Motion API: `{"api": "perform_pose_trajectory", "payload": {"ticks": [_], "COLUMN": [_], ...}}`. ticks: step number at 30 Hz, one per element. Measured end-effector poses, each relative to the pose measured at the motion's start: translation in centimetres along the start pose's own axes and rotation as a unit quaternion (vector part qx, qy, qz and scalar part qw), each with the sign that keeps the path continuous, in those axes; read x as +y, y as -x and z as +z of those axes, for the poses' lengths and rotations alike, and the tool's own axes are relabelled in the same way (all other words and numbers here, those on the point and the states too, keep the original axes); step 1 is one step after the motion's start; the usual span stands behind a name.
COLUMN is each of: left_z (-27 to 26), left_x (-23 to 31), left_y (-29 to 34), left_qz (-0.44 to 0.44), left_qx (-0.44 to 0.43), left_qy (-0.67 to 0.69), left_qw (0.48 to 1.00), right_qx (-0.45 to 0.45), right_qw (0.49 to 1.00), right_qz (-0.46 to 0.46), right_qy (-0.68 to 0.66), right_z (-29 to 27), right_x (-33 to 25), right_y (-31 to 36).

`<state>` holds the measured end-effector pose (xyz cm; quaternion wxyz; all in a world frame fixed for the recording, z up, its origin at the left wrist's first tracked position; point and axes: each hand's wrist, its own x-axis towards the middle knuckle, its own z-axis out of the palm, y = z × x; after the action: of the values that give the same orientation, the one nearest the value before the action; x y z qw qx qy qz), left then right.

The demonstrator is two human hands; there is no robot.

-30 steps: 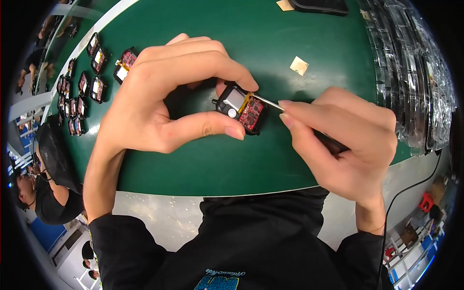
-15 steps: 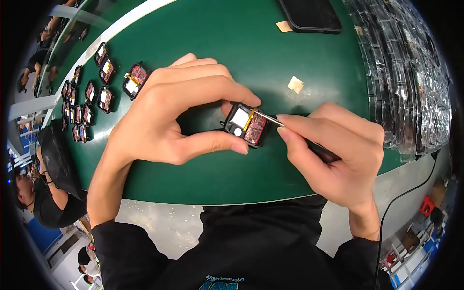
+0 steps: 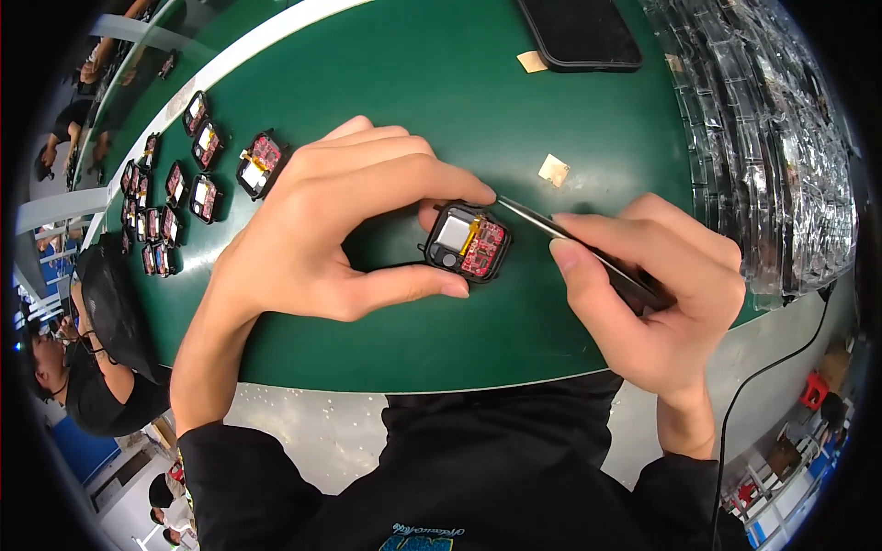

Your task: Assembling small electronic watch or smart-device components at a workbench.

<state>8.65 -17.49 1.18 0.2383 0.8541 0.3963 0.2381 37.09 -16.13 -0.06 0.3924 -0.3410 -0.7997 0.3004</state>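
My left hand (image 3: 322, 216) grips a small black device housing (image 3: 503, 262) by its edges, between thumb and bent fingers. The housing is open and faces up. Inside it lie a red circuit board (image 3: 487, 253), a silver-grey block (image 3: 453, 232), a yellow flex strip (image 3: 472, 237) and a dark round part. Pinched in my right hand (image 3: 666, 285) is a pair of tweezers (image 3: 533, 217). Its tip points at my left index fingertip, just above the housing's upper right corner; whether they touch, I cannot tell.
A similar open housing (image 3: 261, 165) lies beyond my left hand, with several more (image 3: 204, 197) farther left on the green table (image 3: 386, 354). A black phone (image 3: 583, 37), small tan squares (image 3: 554, 171) and stacked clear plastic trays (image 3: 763, 165) sit to the right. Another person (image 3: 101, 386) is at far left.
The tweezer tip has drawn away from the housing's yellow strip toward my left index fingertip. My right hand has shifted slightly right. The housing has tilted a little, so its silver block looks duller.
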Motion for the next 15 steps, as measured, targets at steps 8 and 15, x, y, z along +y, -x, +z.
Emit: {"api": "perform_pose_trajectory", "payload": {"ticks": [8, 15], "left_z": [0.45, 0.32], "left_x": [-0.02, -0.11], "left_y": [-0.03, -0.40], "left_qz": [0.024, 0.019], "left_qx": [0.004, 0.014], "left_qy": [-0.010, 0.001], "left_qw": [1.000, 1.000], "right_qx": [0.030, 0.063], "right_qw": [0.999, 0.997], "right_qz": [0.007, 0.036], "right_qy": [-0.009, -0.039], "right_z": [0.11, 0.36], "right_x": [-0.23, -0.26], "right_y": [0.12, -0.18]}}
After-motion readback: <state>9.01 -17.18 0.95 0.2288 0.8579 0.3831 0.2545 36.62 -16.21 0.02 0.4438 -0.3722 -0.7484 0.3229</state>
